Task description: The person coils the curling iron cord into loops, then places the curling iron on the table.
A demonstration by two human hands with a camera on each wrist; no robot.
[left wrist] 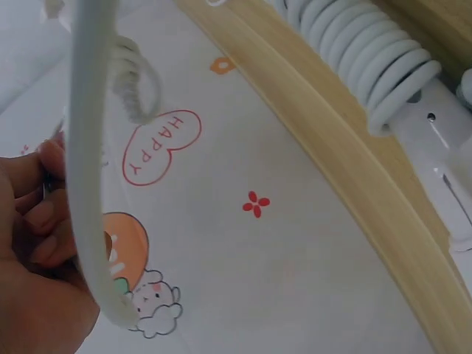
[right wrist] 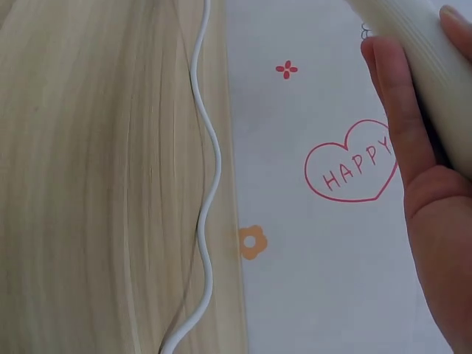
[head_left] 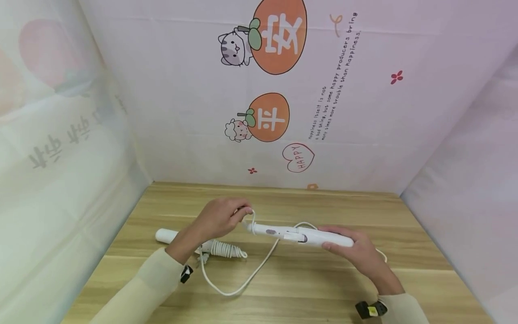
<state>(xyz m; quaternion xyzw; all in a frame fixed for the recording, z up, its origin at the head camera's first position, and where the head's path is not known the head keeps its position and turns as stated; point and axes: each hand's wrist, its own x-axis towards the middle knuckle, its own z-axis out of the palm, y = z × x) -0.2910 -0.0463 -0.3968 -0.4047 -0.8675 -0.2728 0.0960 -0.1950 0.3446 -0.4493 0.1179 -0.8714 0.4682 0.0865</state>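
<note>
In the head view, my right hand [head_left: 360,254] grips a white hair straightener [head_left: 279,232] by its thick end, thumb and fingers on either side. My left hand [head_left: 220,218] pinches the white cord [head_left: 253,219] beside the straightener's thin end, where a turn of cord circles it. A second white straightener [head_left: 166,235] lies on the table behind my left wrist, its cord [head_left: 226,250] wound in tight coils around it. From the right wrist, my fingers [right wrist: 398,96] lie along the ribbed white body [right wrist: 435,74]. The left wrist view has the cord [left wrist: 87,147] crossing close in front of the hand.
A slack length of cord [head_left: 238,293] loops over the wooden table [head_left: 307,288], and more cord [head_left: 382,255] shows behind my right hand. White printed cloth [head_left: 194,135] rises at the table's back and along both sides.
</note>
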